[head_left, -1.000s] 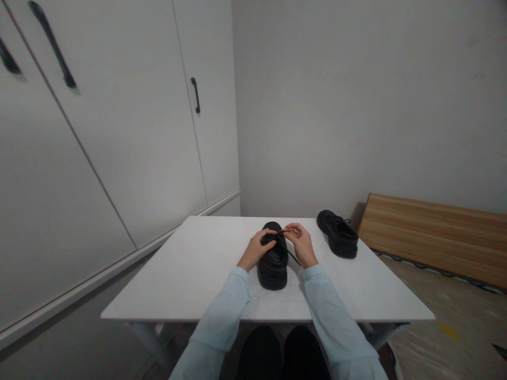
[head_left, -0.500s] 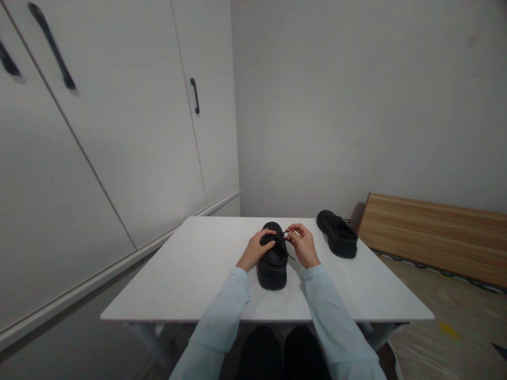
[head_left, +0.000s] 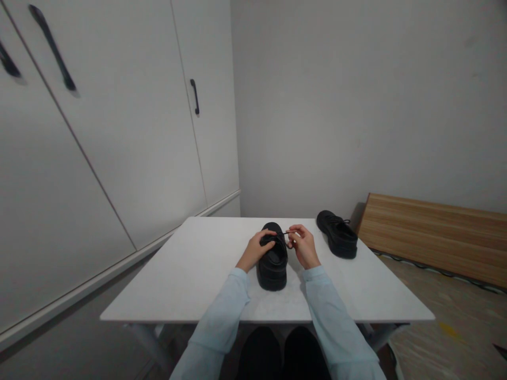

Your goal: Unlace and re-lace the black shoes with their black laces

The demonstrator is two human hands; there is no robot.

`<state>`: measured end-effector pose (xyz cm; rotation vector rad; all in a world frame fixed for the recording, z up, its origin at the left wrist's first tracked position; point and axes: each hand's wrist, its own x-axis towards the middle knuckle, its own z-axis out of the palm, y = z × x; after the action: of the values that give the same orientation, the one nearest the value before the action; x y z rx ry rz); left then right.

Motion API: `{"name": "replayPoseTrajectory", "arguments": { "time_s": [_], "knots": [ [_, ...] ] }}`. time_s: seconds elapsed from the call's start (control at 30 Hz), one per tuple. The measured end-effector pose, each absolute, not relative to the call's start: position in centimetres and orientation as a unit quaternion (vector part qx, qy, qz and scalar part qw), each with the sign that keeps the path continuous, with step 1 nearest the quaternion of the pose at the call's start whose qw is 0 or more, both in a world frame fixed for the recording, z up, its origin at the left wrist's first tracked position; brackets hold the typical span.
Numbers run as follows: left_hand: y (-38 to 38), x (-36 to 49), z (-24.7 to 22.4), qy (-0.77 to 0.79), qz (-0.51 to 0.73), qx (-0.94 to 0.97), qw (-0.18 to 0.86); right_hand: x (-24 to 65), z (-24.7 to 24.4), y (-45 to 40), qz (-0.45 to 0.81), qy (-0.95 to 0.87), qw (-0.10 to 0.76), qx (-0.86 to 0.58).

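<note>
A black lace-up shoe (head_left: 272, 272) stands on the white table (head_left: 190, 279), toe pointing away from me. My left hand (head_left: 257, 249) grips its left side, fingers over the upper near the lacing and thumb by the opening. To the right of the shoe, my right hand (head_left: 301, 244) pinches a black shoelace (head_left: 285, 233), which stretches between the fingertips and the shoe. The exact hold of the right fingers is small and partly hidden. A second black shoe (head_left: 337, 235) rests at the table's far right, apart from both hands.
White cabinets (head_left: 119, 132) with black handles line the left side. Behind the table rises a grey wall (head_left: 356, 105). A wood-grain panel (head_left: 431, 235) leans at the right, above a covered floor (head_left: 428, 301). My legs are under the table's front edge.
The loose lace end that hung right of the shoe is now drawn up by my right hand, whose fingers have shifted slightly. My left hand and both shoes stay in place.
</note>
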<state>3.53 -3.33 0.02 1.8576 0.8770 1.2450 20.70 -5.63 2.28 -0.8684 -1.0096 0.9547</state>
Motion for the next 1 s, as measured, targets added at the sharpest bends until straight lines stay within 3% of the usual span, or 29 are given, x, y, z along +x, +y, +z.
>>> {"name": "replayPoseTrajectory", "arguments": {
  "time_s": [0.13, 0.73, 0.87, 1.0],
  "knots": [
    [-3.2, 3.5, 0.0, 0.335, 0.484, 0.725, 0.358, 20.9, 2.1, -5.6, 0.376, -0.502, 0.648, -0.432],
    [-3.2, 3.5, 0.1, 0.334, 0.485, 0.726, 0.356, 20.3, 2.1, -6.4, -0.099, -0.683, 0.438, -0.577],
    [-3.0, 3.6, -0.1, 0.336, 0.485, 0.725, 0.355, 20.5, 2.4, -6.5, -0.102, -0.695, 0.43, -0.567],
    [-3.0, 3.6, -0.2, 0.33, 0.488, 0.725, 0.356, 21.3, 2.5, -6.3, -0.004, -0.703, 0.446, -0.554]
  ]
}}
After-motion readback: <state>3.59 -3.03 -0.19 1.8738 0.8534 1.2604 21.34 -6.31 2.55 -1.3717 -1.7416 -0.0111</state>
